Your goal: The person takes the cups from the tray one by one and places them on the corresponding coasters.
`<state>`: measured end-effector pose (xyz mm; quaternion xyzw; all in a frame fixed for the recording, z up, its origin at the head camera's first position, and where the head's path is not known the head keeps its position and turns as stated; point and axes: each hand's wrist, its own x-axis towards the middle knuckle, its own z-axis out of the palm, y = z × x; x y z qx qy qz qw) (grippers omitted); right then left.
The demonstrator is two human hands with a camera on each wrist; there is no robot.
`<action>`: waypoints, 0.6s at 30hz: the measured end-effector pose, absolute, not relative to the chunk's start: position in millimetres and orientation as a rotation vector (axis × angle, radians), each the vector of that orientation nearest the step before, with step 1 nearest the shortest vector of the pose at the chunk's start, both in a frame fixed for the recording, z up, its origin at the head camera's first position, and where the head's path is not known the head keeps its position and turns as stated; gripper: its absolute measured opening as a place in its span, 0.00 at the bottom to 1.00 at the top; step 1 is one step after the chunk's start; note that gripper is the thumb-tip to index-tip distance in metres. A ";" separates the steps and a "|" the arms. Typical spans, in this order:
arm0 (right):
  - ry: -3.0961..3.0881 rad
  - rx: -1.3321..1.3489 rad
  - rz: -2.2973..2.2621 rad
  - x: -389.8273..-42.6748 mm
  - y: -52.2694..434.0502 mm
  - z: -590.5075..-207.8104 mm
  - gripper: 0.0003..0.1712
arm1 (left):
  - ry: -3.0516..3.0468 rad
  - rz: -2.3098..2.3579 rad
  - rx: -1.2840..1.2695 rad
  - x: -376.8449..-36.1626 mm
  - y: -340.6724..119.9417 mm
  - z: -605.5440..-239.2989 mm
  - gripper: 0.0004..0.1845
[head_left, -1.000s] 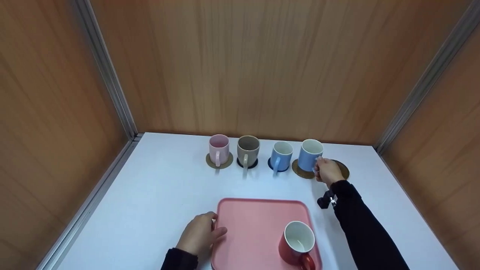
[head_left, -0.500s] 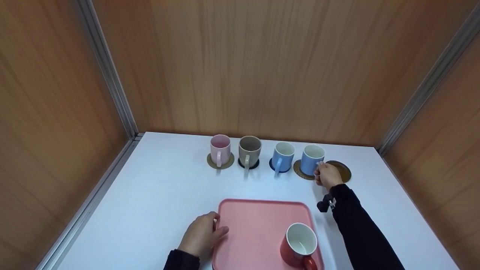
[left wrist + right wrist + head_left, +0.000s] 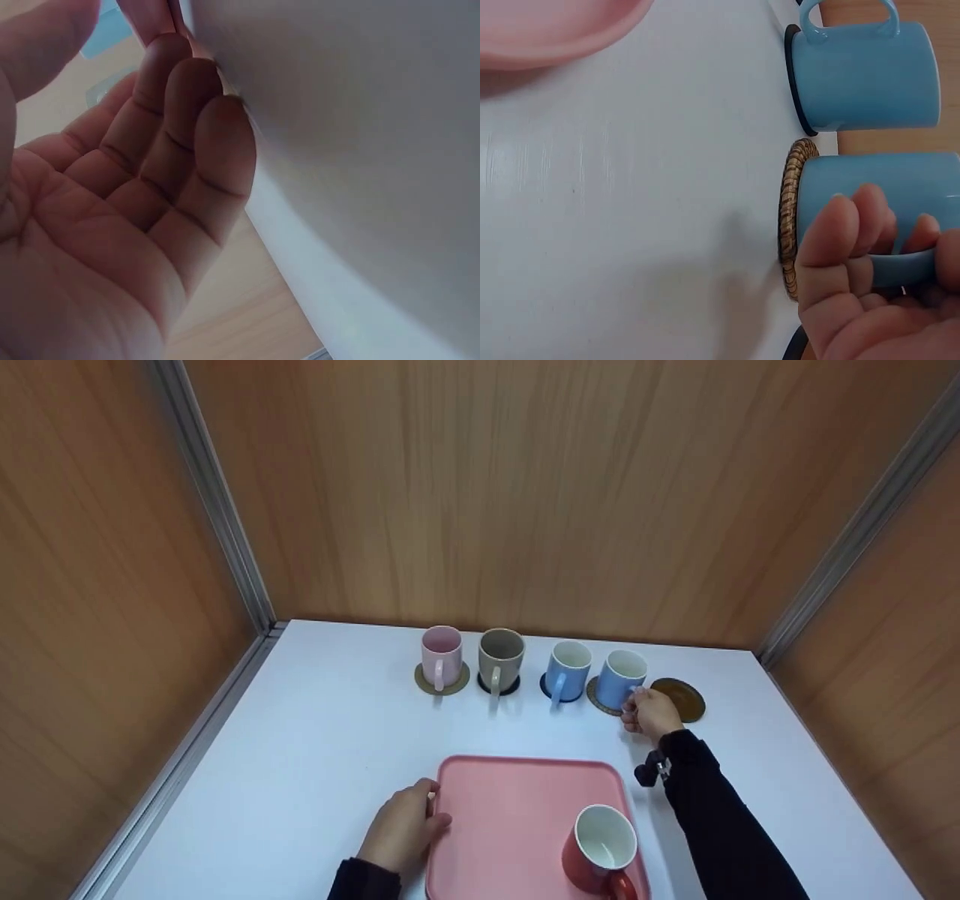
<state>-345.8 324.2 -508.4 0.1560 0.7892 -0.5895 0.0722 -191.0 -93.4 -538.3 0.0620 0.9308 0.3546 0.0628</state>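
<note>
My right hand [image 3: 637, 708] curls its fingers [image 3: 855, 225] round the handle of a light blue mug [image 3: 622, 678], which stands on a woven coaster [image 3: 598, 699] at the right end of a row of mugs. In the right wrist view the mug [image 3: 870, 187] sits upright on that coaster [image 3: 788, 217]. My left hand [image 3: 409, 821] rests against the left rim of a pink tray [image 3: 510, 810], thumb on the rim, fingers [image 3: 217, 142] relaxed. A red mug [image 3: 600, 846] stands in the tray's near right corner.
Left of the held mug stand another blue mug [image 3: 567, 670], a grey mug [image 3: 500, 658] and a pink mug [image 3: 440, 655], each on a coaster. A bare brown coaster [image 3: 681, 699] lies to the right. Wooden walls enclose the white table [image 3: 315, 750] on three sides.
My right hand has lowered the light blue mug from just above the woven coaster onto it. My left hand has stayed at the tray's rim.
</note>
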 end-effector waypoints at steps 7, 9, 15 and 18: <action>2.626 0.418 -1.464 -335.8 324.9 -507.6 0.24 | 2.782 1.086 0.150 -193.7 -92.3 -538.1 0.28; 2.663 0.382 -1.411 -329.2 327.5 -509.4 0.25 | 2.767 1.097 0.153 -193.7 -91.7 -538.7 0.28; 2.608 0.311 -1.429 -290.3 337.0 -512.7 0.34 | 2.755 1.089 0.159 -192.5 -90.5 -539.0 0.27; 2.494 0.318 -1.478 -262.2 339.1 -510.5 0.40 | 2.756 1.088 0.154 -192.9 -90.6 -537.5 0.26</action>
